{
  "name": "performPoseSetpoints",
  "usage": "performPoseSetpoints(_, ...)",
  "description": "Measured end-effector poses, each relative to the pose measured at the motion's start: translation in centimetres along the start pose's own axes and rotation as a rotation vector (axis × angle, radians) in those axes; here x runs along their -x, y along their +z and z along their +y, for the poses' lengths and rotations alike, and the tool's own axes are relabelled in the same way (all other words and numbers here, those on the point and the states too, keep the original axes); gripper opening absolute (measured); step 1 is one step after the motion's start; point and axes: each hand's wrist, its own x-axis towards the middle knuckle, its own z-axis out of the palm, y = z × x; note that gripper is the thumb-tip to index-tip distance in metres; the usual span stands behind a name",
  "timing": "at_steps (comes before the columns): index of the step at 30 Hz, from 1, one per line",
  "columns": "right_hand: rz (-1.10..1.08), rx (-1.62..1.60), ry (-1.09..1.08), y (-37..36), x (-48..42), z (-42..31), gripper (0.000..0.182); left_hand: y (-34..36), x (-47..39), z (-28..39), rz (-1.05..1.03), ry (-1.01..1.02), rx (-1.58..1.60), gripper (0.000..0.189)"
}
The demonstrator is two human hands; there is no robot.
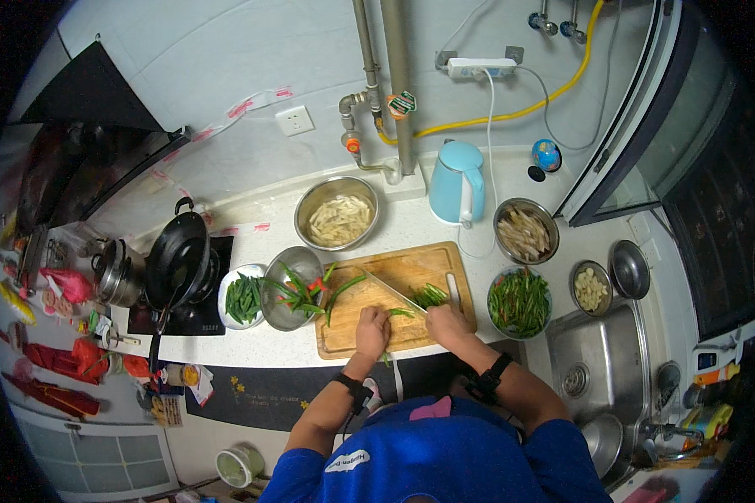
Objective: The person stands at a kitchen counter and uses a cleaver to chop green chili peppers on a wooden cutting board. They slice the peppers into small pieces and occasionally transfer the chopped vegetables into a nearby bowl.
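My right hand grips a kitchen knife, its blade slanting up and left over the wooden cutting board. My left hand rests on the board with its fingers on a green chili pepper. Cut green pepper pieces lie in a pile beyond the knife, near the board's right side. A long green pepper lies at the board's left. A metal bowl with whole green and red peppers overlaps the board's left edge.
A plate of cut greens, a wok and a stove stand left. Behind are a bowl of pale strips and a blue kettle. At right are a bowl of sliced green peppers, more metal bowls and a sink.
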Motion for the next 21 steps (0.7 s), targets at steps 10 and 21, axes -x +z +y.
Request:
performPoseSetpoints(10,-0.069,0.002,-0.09,2.7,-1.1,1.5,0.019,-0.4,-0.6,-0.5,-0.092,0.087,-0.042,0.023)
performPoseSetpoints(21,-0.069,0.093,-0.068,5.0,-2.8,-0.1,0.015,0.1,-0.4,-0.9,-0.136,0.034,-0.032,0.028)
